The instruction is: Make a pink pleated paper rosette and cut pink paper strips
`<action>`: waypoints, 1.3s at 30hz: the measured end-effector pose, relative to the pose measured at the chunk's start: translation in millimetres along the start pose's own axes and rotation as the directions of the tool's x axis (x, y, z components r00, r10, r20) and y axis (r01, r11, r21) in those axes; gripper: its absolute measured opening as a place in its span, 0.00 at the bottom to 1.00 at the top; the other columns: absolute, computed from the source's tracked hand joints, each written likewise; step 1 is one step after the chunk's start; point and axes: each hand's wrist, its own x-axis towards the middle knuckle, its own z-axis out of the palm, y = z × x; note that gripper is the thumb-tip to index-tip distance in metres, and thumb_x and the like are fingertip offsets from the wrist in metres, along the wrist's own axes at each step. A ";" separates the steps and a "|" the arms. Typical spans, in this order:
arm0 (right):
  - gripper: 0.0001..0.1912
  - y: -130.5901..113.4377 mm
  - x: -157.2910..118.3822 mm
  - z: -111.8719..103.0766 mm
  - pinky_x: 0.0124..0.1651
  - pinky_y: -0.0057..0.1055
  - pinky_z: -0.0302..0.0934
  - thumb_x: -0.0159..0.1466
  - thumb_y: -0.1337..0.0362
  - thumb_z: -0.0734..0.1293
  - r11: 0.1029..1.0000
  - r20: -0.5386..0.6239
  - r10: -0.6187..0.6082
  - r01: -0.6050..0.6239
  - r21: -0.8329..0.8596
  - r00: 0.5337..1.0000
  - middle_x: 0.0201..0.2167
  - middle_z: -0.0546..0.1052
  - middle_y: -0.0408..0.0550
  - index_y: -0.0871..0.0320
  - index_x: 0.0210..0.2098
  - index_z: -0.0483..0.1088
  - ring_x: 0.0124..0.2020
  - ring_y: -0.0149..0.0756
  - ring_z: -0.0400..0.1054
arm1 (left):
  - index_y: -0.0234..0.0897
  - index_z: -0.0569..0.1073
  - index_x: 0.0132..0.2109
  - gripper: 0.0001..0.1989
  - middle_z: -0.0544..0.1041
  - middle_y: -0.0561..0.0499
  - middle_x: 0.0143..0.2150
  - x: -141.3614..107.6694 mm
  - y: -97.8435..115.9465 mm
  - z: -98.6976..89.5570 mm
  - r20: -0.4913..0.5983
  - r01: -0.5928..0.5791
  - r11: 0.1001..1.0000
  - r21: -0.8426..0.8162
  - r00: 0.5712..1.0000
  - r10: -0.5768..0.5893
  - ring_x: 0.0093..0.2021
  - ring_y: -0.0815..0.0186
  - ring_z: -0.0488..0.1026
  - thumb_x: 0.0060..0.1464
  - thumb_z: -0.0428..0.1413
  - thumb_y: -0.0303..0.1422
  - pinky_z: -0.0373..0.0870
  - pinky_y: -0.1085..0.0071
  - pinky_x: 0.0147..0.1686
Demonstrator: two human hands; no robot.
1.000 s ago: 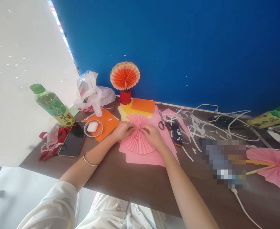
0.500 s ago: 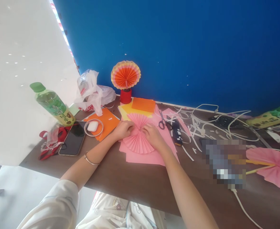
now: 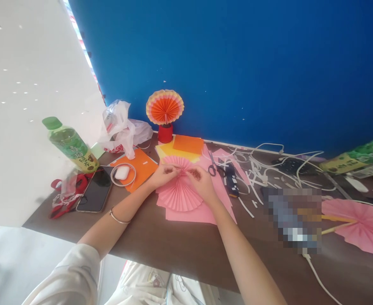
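A round pleated pink paper fan (image 3: 179, 195) lies spread on a stack of pink paper sheets (image 3: 193, 217). My left hand (image 3: 165, 174) is at the fan's left side, its thumb and fingers pinched on the pleats near the centre. From the right, my right hand (image 3: 201, 182) pinches the pleats close to the same centre. The fingers hide part of the fan's middle. Behind it lie yellow paper (image 3: 176, 151) and an orange sheet (image 3: 189, 145). Scissors (image 3: 212, 165) rest just right of the fan.
A finished orange fan (image 3: 165, 107) stands in a red holder (image 3: 165, 134) by the blue wall. At left are a green-capped bottle (image 3: 72, 146), a phone (image 3: 95, 190) and a white charger (image 3: 122, 172). White cables (image 3: 265, 169), paper strips and another pink fan (image 3: 361, 224) lie at right.
Both hands have lifted slightly off the flat fan and now pinch near its centre with fingers drawn together. The whole view has shifted a little.
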 end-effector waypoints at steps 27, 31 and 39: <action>0.16 12.3 13.8 -60.9 0.36 0.36 0.55 0.63 0.62 0.56 0.329 -0.340 0.238 -0.406 -0.853 0.910 0.32 0.75 0.64 0.68 0.38 0.68 0.37 0.49 0.69 | 0.34 0.72 0.40 0.11 0.76 0.48 0.34 3.6 -17.6 3.0 -0.307 -0.032 0.998 0.061 0.950 0.049 0.34 0.66 0.74 0.46 0.55 0.28 0.72 0.69 0.37; 0.16 9.4 12.1 -63.4 0.32 0.32 0.55 0.64 0.62 0.54 0.443 -0.424 0.252 -0.493 -0.749 0.870 0.31 0.75 0.57 0.64 0.47 0.59 0.34 0.44 0.70 | 0.34 0.70 0.40 0.11 0.75 0.48 0.36 3.8 -18.9 1.6 -0.319 -0.035 0.999 0.023 0.947 0.040 0.33 0.68 0.74 0.46 0.54 0.27 0.72 0.69 0.36; 0.18 0.8 6.4 -67.4 0.30 0.29 0.54 0.56 0.50 0.60 0.678 -0.234 0.295 -0.375 -0.632 0.927 0.30 0.75 0.49 0.57 0.35 0.69 0.31 0.39 0.68 | 0.34 0.70 0.39 0.10 0.75 0.47 0.35 3.4 -20.7 0.1 -0.356 -0.069 0.997 0.022 0.932 0.072 0.37 0.66 0.74 0.46 0.55 0.29 0.71 0.68 0.39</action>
